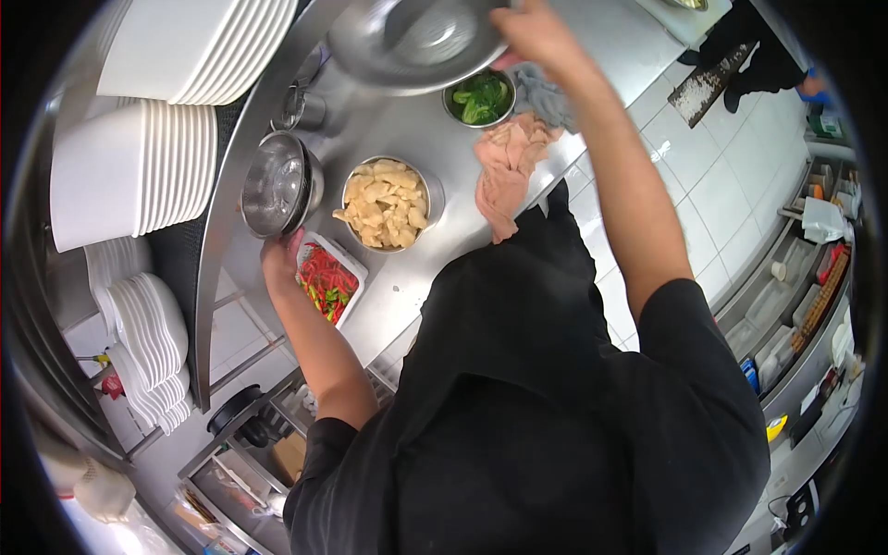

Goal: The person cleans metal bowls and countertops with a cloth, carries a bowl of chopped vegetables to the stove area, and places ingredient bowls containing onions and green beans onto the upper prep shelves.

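Black clothing (499, 472) sat nearest; big metal bowl (416, 55) at the counter's (393, 305) far side was pinched by its rim in the right hand (536, 42), probably light, stiff, slick, so rim best, while left hand (281, 257) touched nested bowls (275, 180), closure unclear.

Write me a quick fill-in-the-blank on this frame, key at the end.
1. Of the left hand and the right hand, the ____ one grips the large metal bowl.
2. The chillies lie in a tray coloured ____.
3. The leafy vegetables are coloured ____.
4. The sleeves of the person's shirt are coloured ____.

Missing words: right; white; green; black
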Action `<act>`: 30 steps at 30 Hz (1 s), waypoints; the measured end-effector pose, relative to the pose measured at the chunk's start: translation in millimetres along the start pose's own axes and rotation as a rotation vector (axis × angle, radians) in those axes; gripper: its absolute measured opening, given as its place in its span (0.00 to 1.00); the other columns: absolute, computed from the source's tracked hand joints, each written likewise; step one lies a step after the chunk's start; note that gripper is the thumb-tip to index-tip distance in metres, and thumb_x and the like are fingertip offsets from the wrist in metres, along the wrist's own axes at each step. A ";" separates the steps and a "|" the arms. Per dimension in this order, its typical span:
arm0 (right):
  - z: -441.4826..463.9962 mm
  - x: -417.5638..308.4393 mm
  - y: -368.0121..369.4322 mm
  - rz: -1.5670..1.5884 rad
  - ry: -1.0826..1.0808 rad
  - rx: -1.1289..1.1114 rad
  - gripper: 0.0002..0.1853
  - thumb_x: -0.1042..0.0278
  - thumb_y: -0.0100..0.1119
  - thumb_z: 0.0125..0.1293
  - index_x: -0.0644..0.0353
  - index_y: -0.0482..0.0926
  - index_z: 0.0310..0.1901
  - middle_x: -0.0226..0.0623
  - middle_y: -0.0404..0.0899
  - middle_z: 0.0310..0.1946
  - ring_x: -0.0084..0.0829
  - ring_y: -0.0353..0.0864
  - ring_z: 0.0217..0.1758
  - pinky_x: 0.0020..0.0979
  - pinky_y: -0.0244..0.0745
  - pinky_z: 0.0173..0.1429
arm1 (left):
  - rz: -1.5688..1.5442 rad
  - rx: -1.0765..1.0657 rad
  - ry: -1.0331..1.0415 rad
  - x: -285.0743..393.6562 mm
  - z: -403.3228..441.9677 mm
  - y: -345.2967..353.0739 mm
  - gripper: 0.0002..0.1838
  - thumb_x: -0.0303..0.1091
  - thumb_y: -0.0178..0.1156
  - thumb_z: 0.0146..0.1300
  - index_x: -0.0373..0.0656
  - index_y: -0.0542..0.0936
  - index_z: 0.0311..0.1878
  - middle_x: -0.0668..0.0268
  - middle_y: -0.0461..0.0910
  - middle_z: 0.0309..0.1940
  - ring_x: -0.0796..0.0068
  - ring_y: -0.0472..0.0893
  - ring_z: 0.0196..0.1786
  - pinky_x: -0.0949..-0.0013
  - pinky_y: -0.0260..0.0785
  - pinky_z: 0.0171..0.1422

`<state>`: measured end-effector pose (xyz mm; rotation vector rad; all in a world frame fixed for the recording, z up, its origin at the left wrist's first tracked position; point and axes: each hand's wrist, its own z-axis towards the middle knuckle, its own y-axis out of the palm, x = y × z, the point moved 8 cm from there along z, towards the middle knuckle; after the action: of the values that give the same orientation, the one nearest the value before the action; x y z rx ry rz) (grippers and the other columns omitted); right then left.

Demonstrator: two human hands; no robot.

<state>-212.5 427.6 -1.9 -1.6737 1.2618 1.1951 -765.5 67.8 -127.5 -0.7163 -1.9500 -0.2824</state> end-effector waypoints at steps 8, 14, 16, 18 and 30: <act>28.7 84.5 170.6 -0.058 0.127 -0.349 0.31 0.74 0.54 0.67 0.84 0.57 0.66 0.55 0.87 0.38 0.38 0.90 0.28 0.35 0.89 0.28 | -0.011 0.032 -0.078 -2.1 19.7 -3.3 0.18 0.29 0.44 0.82 0.22 0.71 0.63 0.43 0.80 0.55 0.44 0.85 0.56 0.53 0.88 0.60; 34.2 104.9 193.4 -0.095 0.189 -0.224 0.34 0.73 0.55 0.67 0.85 0.52 0.66 0.52 0.88 0.35 0.37 0.90 0.28 0.35 0.88 0.28 | -0.089 -0.008 -0.158 -16.2 30.5 -8.6 0.19 0.30 0.42 0.83 0.23 0.70 0.64 0.40 0.79 0.58 0.41 0.83 0.58 0.54 0.87 0.61; 42.7 114.2 201.9 -0.115 0.200 -0.196 0.35 0.73 0.56 0.67 0.84 0.52 0.68 0.49 0.88 0.33 0.37 0.91 0.28 0.33 0.88 0.29 | -0.133 0.024 -0.199 -18.3 25.6 -15.3 0.21 0.32 0.41 0.83 0.23 0.67 0.67 0.40 0.78 0.60 0.40 0.82 0.59 0.55 0.87 0.62; 52.0 121.0 208.9 -0.153 0.187 -0.159 0.35 0.72 0.57 0.66 0.81 0.52 0.68 0.47 0.88 0.32 0.36 0.91 0.28 0.31 0.87 0.31 | -0.194 0.091 -0.209 -14.5 14.6 -12.2 0.22 0.33 0.40 0.84 0.23 0.64 0.70 0.40 0.76 0.62 0.40 0.81 0.61 0.54 0.86 0.64; 71.7 153.4 235.7 0.149 0.244 -0.015 0.34 0.71 0.65 0.63 0.76 0.58 0.65 0.48 0.89 0.36 0.35 0.92 0.32 0.30 0.88 0.35 | -0.265 -0.004 -0.175 -24.6 50.0 5.9 0.21 0.26 0.37 0.82 0.22 0.60 0.71 0.36 0.70 0.65 0.38 0.78 0.65 0.50 0.84 0.67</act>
<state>-443.1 383.3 -172.4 -1.8041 1.5531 1.1127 -790.7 87.8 -173.4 -0.4972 -2.2146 -0.3960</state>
